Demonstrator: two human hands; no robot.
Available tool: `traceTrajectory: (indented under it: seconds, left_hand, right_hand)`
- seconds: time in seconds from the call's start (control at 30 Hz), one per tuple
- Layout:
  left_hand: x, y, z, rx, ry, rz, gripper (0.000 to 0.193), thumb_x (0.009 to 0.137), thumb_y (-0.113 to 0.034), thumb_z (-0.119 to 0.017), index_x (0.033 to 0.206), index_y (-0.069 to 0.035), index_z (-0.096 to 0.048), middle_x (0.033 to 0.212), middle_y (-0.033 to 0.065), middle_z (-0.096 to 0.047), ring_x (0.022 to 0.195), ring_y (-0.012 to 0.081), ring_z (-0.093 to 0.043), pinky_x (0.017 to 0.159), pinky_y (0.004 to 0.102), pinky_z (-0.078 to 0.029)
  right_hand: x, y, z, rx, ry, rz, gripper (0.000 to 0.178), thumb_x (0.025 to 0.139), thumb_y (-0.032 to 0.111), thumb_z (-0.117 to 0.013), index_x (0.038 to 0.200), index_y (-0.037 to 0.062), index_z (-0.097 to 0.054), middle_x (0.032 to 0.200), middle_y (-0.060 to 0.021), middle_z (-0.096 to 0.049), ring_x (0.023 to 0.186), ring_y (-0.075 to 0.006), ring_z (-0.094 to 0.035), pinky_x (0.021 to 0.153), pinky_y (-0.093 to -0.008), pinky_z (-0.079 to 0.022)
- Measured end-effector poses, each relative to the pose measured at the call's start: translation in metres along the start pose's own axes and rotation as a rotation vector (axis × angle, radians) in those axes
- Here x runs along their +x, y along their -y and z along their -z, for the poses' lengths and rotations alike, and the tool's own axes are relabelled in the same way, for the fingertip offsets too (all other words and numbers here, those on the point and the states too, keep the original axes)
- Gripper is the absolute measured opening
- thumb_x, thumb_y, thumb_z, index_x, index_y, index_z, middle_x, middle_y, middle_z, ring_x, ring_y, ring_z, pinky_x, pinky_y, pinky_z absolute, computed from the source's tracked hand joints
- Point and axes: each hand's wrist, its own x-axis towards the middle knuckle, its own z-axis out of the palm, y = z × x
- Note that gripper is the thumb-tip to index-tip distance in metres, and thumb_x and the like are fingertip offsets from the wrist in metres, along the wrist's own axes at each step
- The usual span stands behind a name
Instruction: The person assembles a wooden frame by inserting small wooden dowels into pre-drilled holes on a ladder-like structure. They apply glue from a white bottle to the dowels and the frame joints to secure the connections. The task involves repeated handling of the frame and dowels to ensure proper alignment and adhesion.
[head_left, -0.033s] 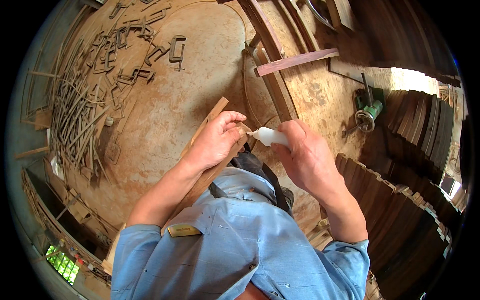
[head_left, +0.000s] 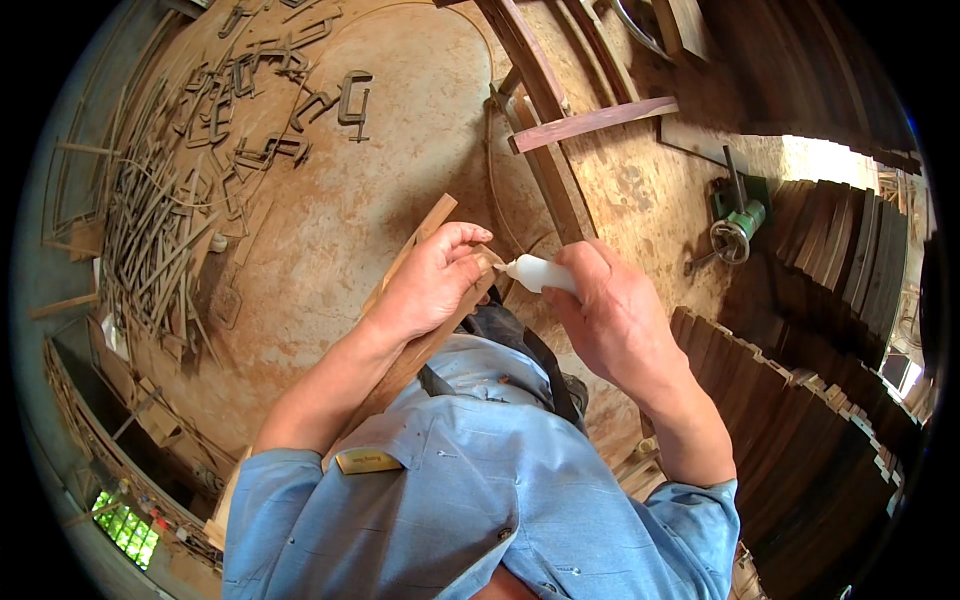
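Note:
My left hand (head_left: 433,283) is closed around a brown wooden piece (head_left: 400,372), which runs back along my forearm toward my chest. Another wooden bar (head_left: 437,212) shows just beyond that hand. In my right hand (head_left: 622,317) is a white squeeze bottle (head_left: 543,273), tipped on its side with its narrow nozzle pointing left. The nozzle tip meets the end of the wooden piece, close to my left thumb. Part of the bottle is hidden by my right fingers.
Several C-clamps (head_left: 353,105) lie on the dusty floor at the far left, near a heap of thin wooden sticks (head_left: 150,235). A wooden frame (head_left: 590,125) stands ahead on a board. A green vise (head_left: 738,228) and stacked dark boards (head_left: 780,420) are to the right.

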Motion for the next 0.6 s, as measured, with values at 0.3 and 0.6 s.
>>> traceTrajectory:
  seconds: [0.3, 0.6]
  left_hand:
    - [0.001, -0.001, 0.0, -0.027, -0.004, 0.013, 0.027, 0.098, -0.01, -0.052, 0.123, 0.0, -0.047, 0.098, 0.0072, -0.063, 0.078, 0.0126, -0.061, 0.066, 0.0266, -0.053]
    - [0.003, 0.005, 0.002, -0.025, -0.019, 0.025, 0.027, 0.098, -0.009, -0.053, 0.122, 0.001, -0.047, 0.098, 0.0071, -0.063, 0.078, 0.0118, -0.06, 0.068, 0.0264, -0.053]
  right_hand:
    - [0.001, -0.001, -0.005, -0.059, 0.007, 0.066, 0.016, 0.081, 0.005, -0.065, 0.089, 0.0035, -0.05, 0.079, -0.013, -0.052, 0.074, -0.0324, -0.057, 0.063, -0.0416, -0.049]
    - [-0.002, -0.002, -0.015, -0.178, 0.002, 0.159, 0.014, 0.079, 0.003, -0.063, 0.085, 0.006, -0.051, 0.078, -0.0095, -0.05, 0.074, -0.0277, -0.057, 0.062, -0.0372, -0.05]
